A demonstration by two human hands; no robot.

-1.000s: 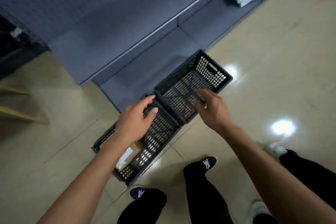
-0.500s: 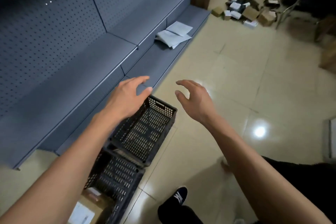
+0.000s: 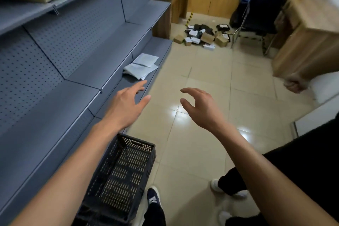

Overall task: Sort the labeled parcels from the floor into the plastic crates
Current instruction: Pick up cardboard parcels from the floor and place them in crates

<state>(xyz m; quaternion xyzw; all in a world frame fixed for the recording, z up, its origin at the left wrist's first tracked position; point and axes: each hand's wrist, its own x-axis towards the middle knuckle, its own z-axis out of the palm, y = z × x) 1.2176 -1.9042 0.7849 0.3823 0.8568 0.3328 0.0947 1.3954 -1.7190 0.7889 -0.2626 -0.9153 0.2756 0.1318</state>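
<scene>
Reaching out with nothing in either grip, I kept my left hand [image 3: 126, 105] spread, fingers straight and pointing toward twelve o'clock over the edge of the lowest grey shelf [image 3: 110, 95]. My right hand [image 3: 199, 106] hung beside it at three o'clock, fingers loosely bent and apart from the thumb, clasping nothing, above the pale tiled floor [image 3: 205, 82]. Below my left forearm, at six o'clock, stood a dark plastic crate [image 3: 126, 169] with slotted walls, nothing lying in the part I could see. Far off at one o'clock the labeled parcels [image 3: 203, 36] lay heaped on the floor, brown boxes and dark bags with white labels, just beside a black chair [image 3: 260, 7]. A couple of grey mailers [image 3: 141, 65] rested on the shelf at twelve o'clock from my left hand. At the three o'clock edge another person's fist [image 3: 294, 85] showed beside a wooden desk [image 3: 310, 42].
</scene>
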